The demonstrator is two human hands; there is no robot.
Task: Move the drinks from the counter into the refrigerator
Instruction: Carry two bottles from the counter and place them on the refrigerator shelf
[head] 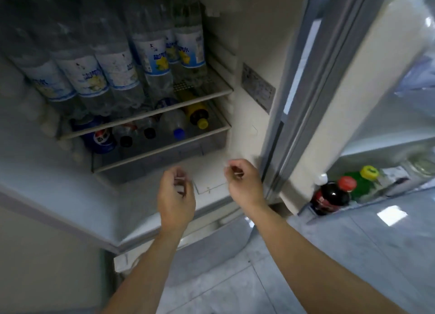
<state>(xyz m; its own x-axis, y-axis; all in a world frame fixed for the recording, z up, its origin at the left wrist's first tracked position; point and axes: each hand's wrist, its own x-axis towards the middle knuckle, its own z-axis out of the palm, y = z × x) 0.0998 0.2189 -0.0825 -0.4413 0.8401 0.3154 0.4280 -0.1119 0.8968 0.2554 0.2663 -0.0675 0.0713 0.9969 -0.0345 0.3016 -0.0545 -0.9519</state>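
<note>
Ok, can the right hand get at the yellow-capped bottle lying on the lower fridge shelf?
Probably yes. The right hand holds nothing, the yellow-capped bottle lies at the shelf's right end with its cap facing out, and nothing stands between them.

Your single head-worn camera looks forward and steeply down from close before the open refrigerator (247,115), its shelves upper left, door bins right, floor tiles (329,254) below.

Probably home kitchen: open refrigerator (254,130), wire shelves (150,112) packed with bottled drinks (117,71), door rack (376,196), glossy tiled floor (353,254).
</note>
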